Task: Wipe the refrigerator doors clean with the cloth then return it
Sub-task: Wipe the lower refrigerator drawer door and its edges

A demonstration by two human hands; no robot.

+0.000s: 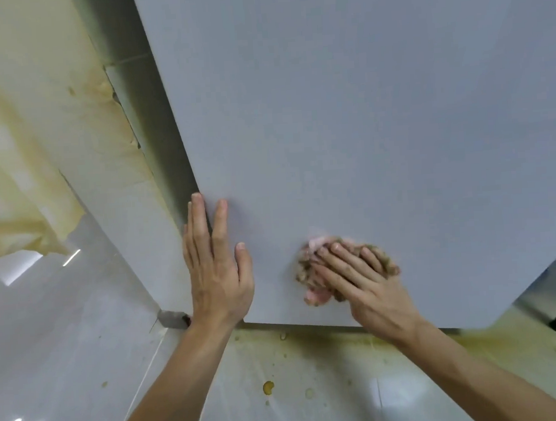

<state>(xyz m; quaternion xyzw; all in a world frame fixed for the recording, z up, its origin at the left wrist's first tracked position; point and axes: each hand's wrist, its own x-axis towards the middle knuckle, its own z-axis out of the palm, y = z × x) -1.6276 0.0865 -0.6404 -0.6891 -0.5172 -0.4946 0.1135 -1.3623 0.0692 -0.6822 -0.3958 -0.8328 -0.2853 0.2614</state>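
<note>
**While one hand braces the door, the other presses the cloth**

While the left hand (217,269) lies flat against the pale grey-blue, smooth refrigerator door (362,123), the right hand (369,286) presses a crumpled pink cloth with greenish-brown stains (307,271) onto the same panel. The left hand sits at the door's left edge, low down, its fingers (220,223) straight and slightly spread. It holds nothing, with the palm and fingertips touching the surface. The right hand is further right, just above the door's bottom edge. Its fingers (345,261) are stretched out over the bunched cloth and pin it to the door rather than curling round it. The cloth shows past the fingertips and along the thumb side of the hand.

Both bare forearms reach up from the bottom of the view. Below the door lies a glossy light grey tiled floor (67,353), marked with yellowish-brown drops and smears (268,387), thickest along the strip right under the door. A small grey metal bracket (171,317) sits at the door's lower left corner, just beside the left wrist. To the left, a translucent plastic sheet stained yellow (19,200) hangs over a pale wall.
</note>
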